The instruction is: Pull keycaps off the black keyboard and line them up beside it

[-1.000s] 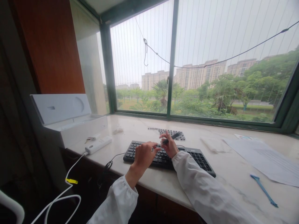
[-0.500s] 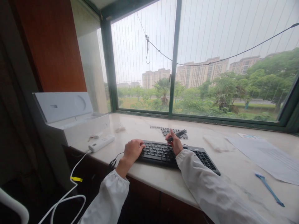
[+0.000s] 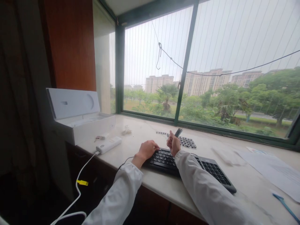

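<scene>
A black keyboard (image 3: 161, 162) lies along the counter's front edge, with many of its key positions looking bare. My left hand (image 3: 147, 150) is on its upper left corner, fingers bent together and gripping that end. Over the keyboard's middle, my right hand (image 3: 173, 144) is closed around a dark slim tool (image 3: 178, 132) that points up and away; its working end is hidden, so I cannot tell its kind. Loose black keycaps (image 3: 187, 142) lie in rows behind the keyboard, partly covered by my right hand.
At the left stand an open white box (image 3: 84, 128) and a white power strip (image 3: 109, 144) with its cord. Crumpled clear plastic (image 3: 126, 130) lies near them. To the right are a thin plastic bag (image 3: 228, 156), paper sheets (image 3: 269, 168) and a blue tool (image 3: 284, 206). A window closes off the back.
The view has shifted, so everything sits further right and lower. My right hand has tilted the dark tool more upright. My left hand has slid toward the keyboard's back corner.
</scene>
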The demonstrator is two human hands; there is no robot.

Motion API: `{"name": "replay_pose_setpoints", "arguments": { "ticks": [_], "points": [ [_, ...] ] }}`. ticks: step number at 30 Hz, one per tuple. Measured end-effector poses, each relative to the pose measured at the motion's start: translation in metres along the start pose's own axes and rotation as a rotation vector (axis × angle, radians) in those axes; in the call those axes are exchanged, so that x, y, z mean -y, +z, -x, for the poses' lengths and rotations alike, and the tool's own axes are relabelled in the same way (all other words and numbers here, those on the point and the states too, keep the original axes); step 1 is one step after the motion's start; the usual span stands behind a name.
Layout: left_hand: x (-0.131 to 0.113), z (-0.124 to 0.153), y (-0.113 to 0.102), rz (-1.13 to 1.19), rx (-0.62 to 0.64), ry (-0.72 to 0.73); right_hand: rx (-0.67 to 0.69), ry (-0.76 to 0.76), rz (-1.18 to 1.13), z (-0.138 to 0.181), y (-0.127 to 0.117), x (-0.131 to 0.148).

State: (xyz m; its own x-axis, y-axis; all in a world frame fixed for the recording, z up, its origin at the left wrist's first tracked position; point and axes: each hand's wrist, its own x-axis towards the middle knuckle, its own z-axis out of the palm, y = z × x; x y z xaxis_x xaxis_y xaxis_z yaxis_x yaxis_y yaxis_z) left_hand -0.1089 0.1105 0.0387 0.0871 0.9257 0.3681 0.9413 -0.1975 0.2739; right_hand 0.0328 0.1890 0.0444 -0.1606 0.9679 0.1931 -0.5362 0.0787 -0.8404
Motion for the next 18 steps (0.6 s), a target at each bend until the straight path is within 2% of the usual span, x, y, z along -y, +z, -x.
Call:
{"name": "replay_pose_setpoints", "arguments": {
  "ticks": [3,7,13,18],
  "points": [
    [0.002,-0.001,0.004,0.033,0.004,-0.005,-0.1,0.02,0.037,-0.009,0.013,-0.019],
    [0.004,0.0,0.004,0.06,0.021,-0.024,-0.182,0.082,0.103,-0.019,0.015,-0.035],
    [0.005,-0.003,0.006,0.087,0.028,-0.021,-0.215,0.116,0.071,-0.028,0.007,-0.035],
    [0.005,-0.004,0.007,0.097,0.055,-0.044,-0.191,0.154,0.024,-0.027,0.009,-0.033]
  ]
}}
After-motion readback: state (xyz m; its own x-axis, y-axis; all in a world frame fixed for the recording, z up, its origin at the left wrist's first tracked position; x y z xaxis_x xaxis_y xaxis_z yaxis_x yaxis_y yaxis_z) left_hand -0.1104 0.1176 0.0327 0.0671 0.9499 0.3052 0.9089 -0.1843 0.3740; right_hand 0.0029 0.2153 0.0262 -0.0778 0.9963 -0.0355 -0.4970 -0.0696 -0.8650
